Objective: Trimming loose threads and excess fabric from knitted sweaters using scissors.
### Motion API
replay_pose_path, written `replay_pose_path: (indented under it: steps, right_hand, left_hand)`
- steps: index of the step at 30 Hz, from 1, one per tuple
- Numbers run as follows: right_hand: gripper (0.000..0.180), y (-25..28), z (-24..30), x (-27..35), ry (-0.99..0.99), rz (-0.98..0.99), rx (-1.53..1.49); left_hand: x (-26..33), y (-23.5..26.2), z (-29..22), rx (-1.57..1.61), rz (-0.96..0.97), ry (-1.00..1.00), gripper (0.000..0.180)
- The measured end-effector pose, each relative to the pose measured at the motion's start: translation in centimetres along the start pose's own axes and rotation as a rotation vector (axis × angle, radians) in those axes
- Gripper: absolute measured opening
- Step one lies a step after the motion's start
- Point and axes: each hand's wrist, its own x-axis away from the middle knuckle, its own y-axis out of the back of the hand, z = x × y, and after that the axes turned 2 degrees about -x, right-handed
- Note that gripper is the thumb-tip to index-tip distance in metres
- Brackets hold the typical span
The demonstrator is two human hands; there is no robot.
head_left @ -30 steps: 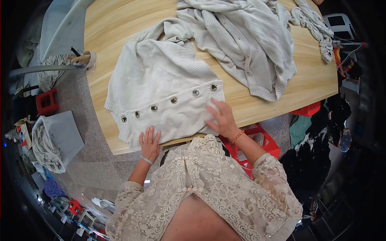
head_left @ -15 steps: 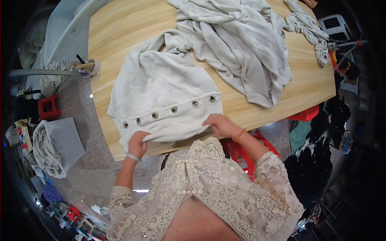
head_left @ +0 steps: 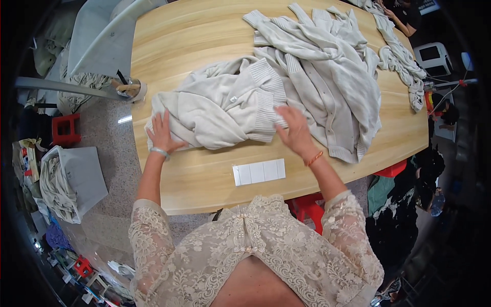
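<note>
A pale grey knitted cardigan (head_left: 209,112) lies bunched and folded over on the table, its ribbed edges toward the right. My left hand (head_left: 162,134) rests on its left end, fingers spread. At the right end, my right hand (head_left: 295,132) touches the ribbed edge with thumb and fingers apart, slightly blurred. A white strip card marked into sections (head_left: 259,172) lies on the wood nearer to me. Further right, more pale grey buttoned knitwear (head_left: 332,97) is heaped, partly under the cardigan's far side.
The wooden table (head_left: 204,197) has a curved near edge. A cup of tools (head_left: 134,89) is at its left edge, and a twisted pale cloth (head_left: 396,61) at the far right. A white bin of garments (head_left: 84,179) and red stool (head_left: 66,129) stand left; another person's arm (head_left: 396,19) shows top right.
The cardigan has been turned over and pushed away from the near edge, so its button row is hidden. Both hands moved farther forward, and the strip card has come into sight.
</note>
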Motion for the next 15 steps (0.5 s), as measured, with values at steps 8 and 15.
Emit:
replay_pose_path:
  steps: [8,15]
  right_hand:
    - [0.073,-5.3,3.5,1.3,0.029,0.242,-0.109]
    - [0.105,-6.7,7.2,-1.6,0.135,0.25,-0.127]
  left_hand:
    - [-1.9,-1.2,2.1,0.083,-0.039,-0.118,0.077]
    - [5.2,3.7,-5.4,1.23,0.241,-0.303,0.066]
